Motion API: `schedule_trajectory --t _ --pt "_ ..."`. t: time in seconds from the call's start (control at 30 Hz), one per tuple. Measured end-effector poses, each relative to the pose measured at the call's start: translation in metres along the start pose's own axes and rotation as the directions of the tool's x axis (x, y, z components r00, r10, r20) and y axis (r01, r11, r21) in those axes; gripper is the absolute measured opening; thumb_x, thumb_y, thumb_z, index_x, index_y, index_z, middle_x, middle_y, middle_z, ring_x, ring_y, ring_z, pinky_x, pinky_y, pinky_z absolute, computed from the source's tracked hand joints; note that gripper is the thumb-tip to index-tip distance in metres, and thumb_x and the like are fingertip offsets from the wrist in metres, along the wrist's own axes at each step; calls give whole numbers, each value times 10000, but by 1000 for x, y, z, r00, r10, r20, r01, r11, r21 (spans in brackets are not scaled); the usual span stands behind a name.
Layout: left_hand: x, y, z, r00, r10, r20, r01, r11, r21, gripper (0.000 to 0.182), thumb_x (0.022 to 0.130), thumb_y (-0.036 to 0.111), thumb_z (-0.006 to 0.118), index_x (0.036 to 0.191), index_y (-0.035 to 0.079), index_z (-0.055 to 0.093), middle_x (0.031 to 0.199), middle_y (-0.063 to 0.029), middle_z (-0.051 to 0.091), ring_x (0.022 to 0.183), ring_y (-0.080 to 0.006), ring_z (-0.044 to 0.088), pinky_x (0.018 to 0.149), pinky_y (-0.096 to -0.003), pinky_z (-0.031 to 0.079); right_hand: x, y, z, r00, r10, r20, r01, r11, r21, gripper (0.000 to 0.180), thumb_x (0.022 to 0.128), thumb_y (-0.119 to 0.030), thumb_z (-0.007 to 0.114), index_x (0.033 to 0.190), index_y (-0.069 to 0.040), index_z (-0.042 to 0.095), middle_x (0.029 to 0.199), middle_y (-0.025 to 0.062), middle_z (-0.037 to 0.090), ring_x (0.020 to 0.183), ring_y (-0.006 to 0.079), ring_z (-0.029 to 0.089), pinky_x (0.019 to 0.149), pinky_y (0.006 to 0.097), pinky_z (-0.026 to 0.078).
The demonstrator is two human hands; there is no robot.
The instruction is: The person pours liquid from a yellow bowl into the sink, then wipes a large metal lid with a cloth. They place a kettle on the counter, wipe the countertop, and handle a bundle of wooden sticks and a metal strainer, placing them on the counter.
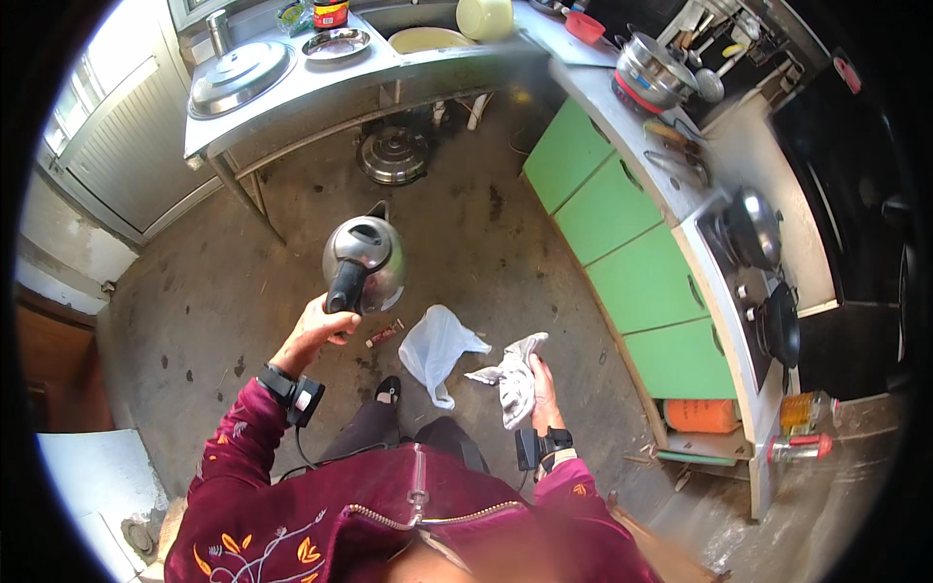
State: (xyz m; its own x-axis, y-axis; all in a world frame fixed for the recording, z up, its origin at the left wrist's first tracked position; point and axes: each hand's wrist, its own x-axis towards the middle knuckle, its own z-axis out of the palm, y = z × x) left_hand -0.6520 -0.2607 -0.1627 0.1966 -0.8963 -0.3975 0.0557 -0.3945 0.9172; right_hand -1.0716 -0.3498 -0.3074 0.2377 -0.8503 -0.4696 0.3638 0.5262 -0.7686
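Note:
My left hand (317,331) grips the black handle of a stainless steel electric kettle (386,273), held in the air over the floor with its lid facing up. In my right hand (543,390) is a crumpled white patterned cloth (517,382), held apart from the kettle. Between the two hands, lower down, a translucent white plastic bag (435,350) appears to lie on the floor, with a small red packet or box (385,334) to its left.
Green cabinets (660,288) run along the right under a counter holding a steamer pot (652,73) and woks (754,229). A metal-topped table (321,80) and a sink (430,40) stand ahead. A round metal lid (393,154) is on the floor below.

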Motion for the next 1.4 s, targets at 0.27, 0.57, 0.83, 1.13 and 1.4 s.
schedule_trajectory --t 0.27,0.57,0.83,1.13,1.4 --pt "112 116 33 973 121 194 -130 991 33 391 715 371 700 940 78 571 789 -3 567 751 -110 554 627 -295 490 59 -66 -10 993 -117 -34 119 991 62 411 952 -362 528 1140 -2 586 958 98 671 787 211 670 690 335 567" --pt "314 259 151 935 304 181 -308 951 -7 300 801 344 657 933 81 603 789 -4 590 721 -103 576 578 -275 516 209 -142 -77 986 162 46 -167 969 181 383 939 -356 547 1144 -32 559 964 95 655 761 205 660 645 343 559" --pt "478 378 235 919 367 146 -357 930 -90 201 910 266 597 952 69 592 843 -21 529 821 -115 549 687 -256 488 329 -277 -58 993 -34 117 31 999 24 414 945 -322 549 1239 -33 507 1112 96 624 937 196 642 804 328 537" --pt "551 399 206 904 396 159 -415 904 107 267 925 333 550 884 71 576 847 -13 539 835 -110 539 685 -293 505 449 -451 22 949 -234 212 246 969 -35 332 947 -184 531 1222 0 512 1099 87 593 955 169 602 837 296 505" --pt "600 329 147 985 -13 172 15 1000 -9 362 729 272 734 982 50 598 769 -5 581 692 -100 570 582 -255 495 672 -515 92 570 -653 499 421 -290 -860 458 859 -207 628 1287 -103 500 1266 123 520 1188 306 480 995 455 382"
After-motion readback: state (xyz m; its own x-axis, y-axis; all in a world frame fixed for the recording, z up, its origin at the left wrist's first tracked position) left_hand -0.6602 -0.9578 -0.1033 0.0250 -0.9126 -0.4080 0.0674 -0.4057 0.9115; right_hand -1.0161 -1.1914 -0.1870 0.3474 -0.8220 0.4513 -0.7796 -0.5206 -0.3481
